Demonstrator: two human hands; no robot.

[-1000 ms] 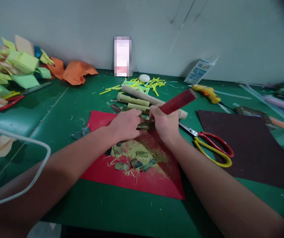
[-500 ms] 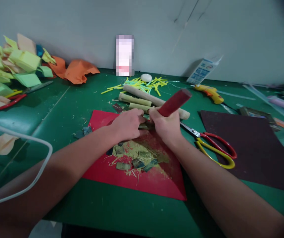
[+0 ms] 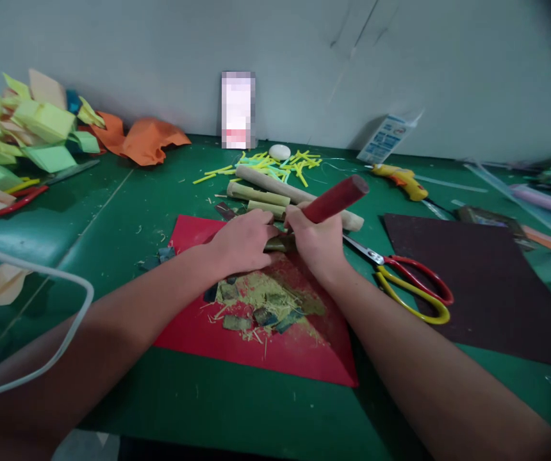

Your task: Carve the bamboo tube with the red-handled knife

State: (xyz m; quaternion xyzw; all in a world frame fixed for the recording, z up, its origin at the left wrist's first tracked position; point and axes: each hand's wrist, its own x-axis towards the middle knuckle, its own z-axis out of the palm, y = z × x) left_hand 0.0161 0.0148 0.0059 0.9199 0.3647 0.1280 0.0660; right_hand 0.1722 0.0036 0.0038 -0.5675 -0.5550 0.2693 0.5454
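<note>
"Entry one, the right hand?"

"Right hand (image 3: pixel 321 246): one, closed in a fist about a red cylindrical handle (image 3: pixel 336 200), whose butt slanted up and rightward out of the fist. Working end hidden."

"Entry two, the left?"

"Left hand (image 3: pixel 241 243): one, in a narrow grip on a dark olive bamboo piece (image 3: pixel 279 244)."

"Position of the piece?"

"Between thumb and fingers, its exposed length running rightward out of the grip into the gap before the right fist. Whether it touched that fist could not be told."

"Ground?"

"Red sheet (image 3: pixel 326 366), one, upon a green table (image 3: pixel 218 410); strewn with pale shavings (image 3: pixel 256 288) and dark chips (image 3: pixel 237 322) on the wearer's side of the hands."

"Adjacent lots?"

"Behind the hands: pale bamboo tubes (image 3: pixel 262 195), two, and a long greyish stick (image 3: pixel 275 181). To the right: scissors (image 3: pixel 376 257), with one red loop and one yellow, the loops overlapping a dark brown sheet (image 3: pixel 482 282). Farther back: yellow glue gun (image 3: pixel 403 182), one."
</note>
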